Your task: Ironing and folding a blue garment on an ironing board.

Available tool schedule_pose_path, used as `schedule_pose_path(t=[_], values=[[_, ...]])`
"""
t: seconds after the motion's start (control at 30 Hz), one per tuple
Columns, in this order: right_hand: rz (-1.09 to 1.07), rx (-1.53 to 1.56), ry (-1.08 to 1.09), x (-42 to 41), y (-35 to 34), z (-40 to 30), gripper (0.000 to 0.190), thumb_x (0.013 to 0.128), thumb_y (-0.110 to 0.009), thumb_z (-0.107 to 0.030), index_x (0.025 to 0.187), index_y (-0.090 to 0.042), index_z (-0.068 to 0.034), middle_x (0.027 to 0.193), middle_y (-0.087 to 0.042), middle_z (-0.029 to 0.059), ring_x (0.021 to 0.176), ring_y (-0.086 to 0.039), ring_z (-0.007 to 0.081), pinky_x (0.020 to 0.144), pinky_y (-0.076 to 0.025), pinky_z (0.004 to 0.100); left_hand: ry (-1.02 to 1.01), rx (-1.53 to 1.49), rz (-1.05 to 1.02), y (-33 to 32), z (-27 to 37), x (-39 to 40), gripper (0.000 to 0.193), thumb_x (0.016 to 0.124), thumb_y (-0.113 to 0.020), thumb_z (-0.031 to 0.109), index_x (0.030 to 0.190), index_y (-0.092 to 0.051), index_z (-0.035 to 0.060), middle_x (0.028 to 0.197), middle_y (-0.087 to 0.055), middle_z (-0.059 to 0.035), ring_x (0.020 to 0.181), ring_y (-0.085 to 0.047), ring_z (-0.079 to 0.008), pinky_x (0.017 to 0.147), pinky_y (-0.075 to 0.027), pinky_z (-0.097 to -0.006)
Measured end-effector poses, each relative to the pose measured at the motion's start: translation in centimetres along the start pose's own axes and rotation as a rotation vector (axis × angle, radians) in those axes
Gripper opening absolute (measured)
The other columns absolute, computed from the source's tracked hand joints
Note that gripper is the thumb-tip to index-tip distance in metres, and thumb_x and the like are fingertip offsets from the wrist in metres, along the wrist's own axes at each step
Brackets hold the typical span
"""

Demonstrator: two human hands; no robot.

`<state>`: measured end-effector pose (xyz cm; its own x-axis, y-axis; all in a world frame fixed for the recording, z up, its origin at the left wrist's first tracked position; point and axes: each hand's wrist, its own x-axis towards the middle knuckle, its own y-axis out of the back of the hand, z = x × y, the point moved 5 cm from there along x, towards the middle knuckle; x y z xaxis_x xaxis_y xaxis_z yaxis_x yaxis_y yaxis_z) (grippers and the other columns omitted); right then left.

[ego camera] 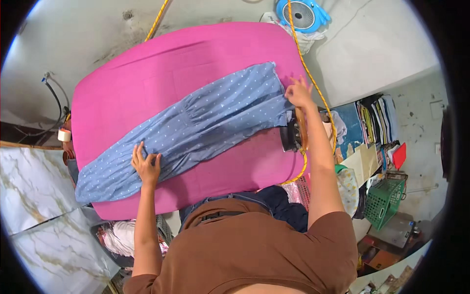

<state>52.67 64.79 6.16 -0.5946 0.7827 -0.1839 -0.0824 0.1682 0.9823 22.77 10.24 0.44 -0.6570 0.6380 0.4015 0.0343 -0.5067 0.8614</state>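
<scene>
A blue garment with small white dots (205, 121) lies lengthwise and wrinkled over a padded surface covered in pink cloth (136, 84). On its left part rests my left hand (147, 163), thumb and forefinger pinched at the fabric, the other fingers spread. My right hand (299, 92) pinches the garment's edge at its right end, three fingers raised. Below my right hand and forearm stands an iron with a brown handle (292, 132), close to the garment's lower right corner and partly hidden by the arm.
A yellow cord (314, 79) hangs down at the right; another stretch joins the iron. A blue fan (299, 15) is at the back. Folded clothes (378, 119) and a green plastic basket (384, 202) stand to the right. Marble-patterned sheets (33, 183) lie at the left.
</scene>
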Motion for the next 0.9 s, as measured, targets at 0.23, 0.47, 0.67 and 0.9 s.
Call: schedule_pose_path(t=[0.23,0.47,0.67,0.9], values=[[0.403,-0.219,0.419,-2.8,-0.8,-4.0,0.017,0.072,-0.081,-0.024,0.082,-0.072,-0.013,0.157,-0.039,0.0055,0.152,-0.02,0.0356,0.115,-0.01,0.0728,-0.095,0.125,0.023,-3.1,4.5,-2.5,0.02,0.082,-0.078,0.034,0.09,-0.071,0.0161,0.145,-0.053,-0.0075,0.139,-0.041,-0.0312,0.111,-0.025,-0.0487],[0.099,-0.609,0.683,-9.1,-3.5,-7.9,0.017,0.074,-0.072,-0.015,0.09,-0.078,-0.013,0.165,-0.024,0.0003,0.155,-0.01,0.0292,0.12,-0.012,0.0672,-0.311,0.219,-0.151,-4.7,7.7,-5.7,0.033,0.085,-0.072,0.036,0.11,-0.065,0.0156,0.15,-0.05,-0.002,0.143,-0.037,-0.0258,0.113,-0.023,-0.0492],[0.431,-0.256,0.527,-6.4,3.2,-4.4,0.01,0.076,-0.067,-0.01,0.068,-0.073,-0.013,0.151,-0.049,-0.0056,0.151,-0.025,0.0281,0.116,-0.008,0.0742,-0.339,0.199,-0.102,-3.8,7.2,-4.2,0.009,0.088,-0.067,0.022,0.096,-0.067,0.0165,0.148,-0.051,-0.0031,0.141,-0.039,-0.0264,0.111,-0.027,-0.0471],[0.175,-0.315,0.572,-7.2,3.0,-3.8,0.014,0.075,-0.066,-0.007,0.064,-0.073,-0.013,0.152,-0.048,-0.0027,0.152,-0.021,0.0307,0.116,-0.002,0.0745,-0.316,0.022,-0.142,-2.8,7.8,-4.5,0.017,0.086,-0.071,0.026,0.1,-0.071,0.0168,0.148,-0.052,-0.0021,0.141,-0.04,-0.0233,0.109,-0.028,-0.0468]])
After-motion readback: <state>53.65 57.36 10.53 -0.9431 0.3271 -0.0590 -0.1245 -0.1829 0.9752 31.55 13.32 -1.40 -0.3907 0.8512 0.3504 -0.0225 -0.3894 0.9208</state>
